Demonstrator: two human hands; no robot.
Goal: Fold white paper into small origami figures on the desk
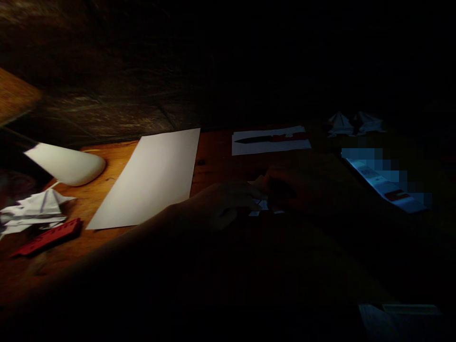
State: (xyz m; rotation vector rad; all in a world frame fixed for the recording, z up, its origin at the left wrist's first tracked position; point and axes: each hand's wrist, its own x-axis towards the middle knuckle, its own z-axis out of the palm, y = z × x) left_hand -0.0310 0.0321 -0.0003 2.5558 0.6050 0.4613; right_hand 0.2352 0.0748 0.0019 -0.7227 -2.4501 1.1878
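In the dim middle of the table, a small piece of folded white paper (262, 204) lies between my hands, mostly covered by them. My left hand (231, 202) reaches in from the left, its fingers closed on the paper's near side. From the other side my right hand (288, 187), deep in shadow, has its fingers curled in a pinch at the paper's edge. Beyond my hands, a knife (254, 139) with a dark blade and red handle lies on a small stack of white paper (237, 149).
A large white sheet (153, 175) lies to the left. Farther left are a lamp's white base (71, 164), folded paper figures (39, 209) and a red tool-like object (50, 237). At right are a lit phone-like screen (388, 185) and two paper figures (340, 124).
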